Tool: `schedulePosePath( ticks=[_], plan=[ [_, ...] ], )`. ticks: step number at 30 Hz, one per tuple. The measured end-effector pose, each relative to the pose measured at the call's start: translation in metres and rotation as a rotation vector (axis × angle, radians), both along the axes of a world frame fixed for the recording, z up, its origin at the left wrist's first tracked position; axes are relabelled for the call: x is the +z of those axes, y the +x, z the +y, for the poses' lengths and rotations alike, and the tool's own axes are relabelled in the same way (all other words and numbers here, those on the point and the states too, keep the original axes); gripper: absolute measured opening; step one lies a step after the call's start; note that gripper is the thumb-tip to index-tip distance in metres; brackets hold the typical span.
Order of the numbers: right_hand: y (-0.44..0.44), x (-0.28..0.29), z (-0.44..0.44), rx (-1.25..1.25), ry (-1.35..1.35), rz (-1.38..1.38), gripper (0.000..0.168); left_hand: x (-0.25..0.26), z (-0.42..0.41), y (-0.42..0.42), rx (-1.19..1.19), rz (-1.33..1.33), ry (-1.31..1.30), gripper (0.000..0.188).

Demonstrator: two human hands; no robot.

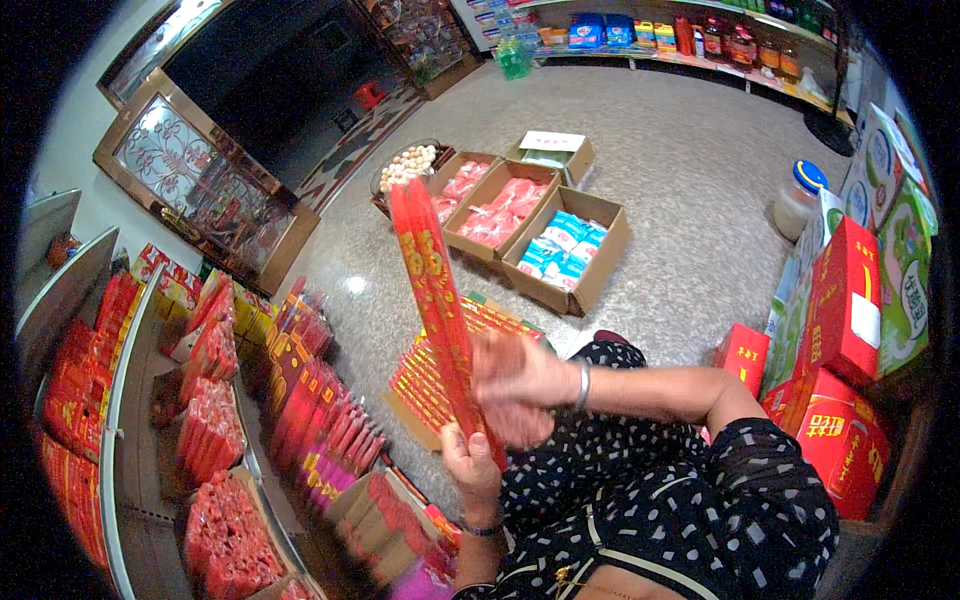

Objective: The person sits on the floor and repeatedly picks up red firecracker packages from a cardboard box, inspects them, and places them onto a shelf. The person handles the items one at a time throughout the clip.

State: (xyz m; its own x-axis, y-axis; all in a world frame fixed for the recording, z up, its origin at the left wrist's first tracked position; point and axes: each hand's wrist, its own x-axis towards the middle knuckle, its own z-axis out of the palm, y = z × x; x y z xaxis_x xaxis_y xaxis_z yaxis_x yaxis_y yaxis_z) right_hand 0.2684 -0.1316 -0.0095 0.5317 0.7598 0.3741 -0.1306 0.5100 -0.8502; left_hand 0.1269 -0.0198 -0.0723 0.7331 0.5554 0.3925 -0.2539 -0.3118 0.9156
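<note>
My left hand [471,459] is closed around the lower end of a pair of long, flat red packets [433,292] with gold print. They stand up at a slant, their tops tilted away from me. Against their right side is my right hand [517,379], blurred and wearing a silver bangle [583,386]; whether it grips them is not clear. Under the packets, on the floor, sits a low cardboard box [416,435] of red and gold printed packs [427,382].
Shelves of red bundles [214,427] line the left side. Open cartons [574,292] of bagged goods and a basket of eggs [409,166] stand on the floor ahead. To the right are stacked red boxes [844,292] and a blue-lidded jar [799,199].
</note>
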Motion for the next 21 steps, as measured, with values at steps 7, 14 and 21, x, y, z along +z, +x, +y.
schedulePosePath(
  ticks=[7, 14, 21],
  plan=[
    [0.051, 0.040, -0.008, -0.142, 0.112, -0.014, 0.033, 0.003, -0.019, -0.008, -0.131, 0.170, -0.053, 0.056],
    [-0.035, -0.021, -0.005, 0.244, -0.037, -0.009, 0.054, -0.015, 0.016, 0.010, -0.054, -0.162, -0.124, 0.074],
    [-0.040, -0.033, -0.007, 0.431, -0.350, -0.172, 0.036, -0.024, 0.004, -0.016, 0.030, -0.194, -0.187, 0.065]
  ],
)
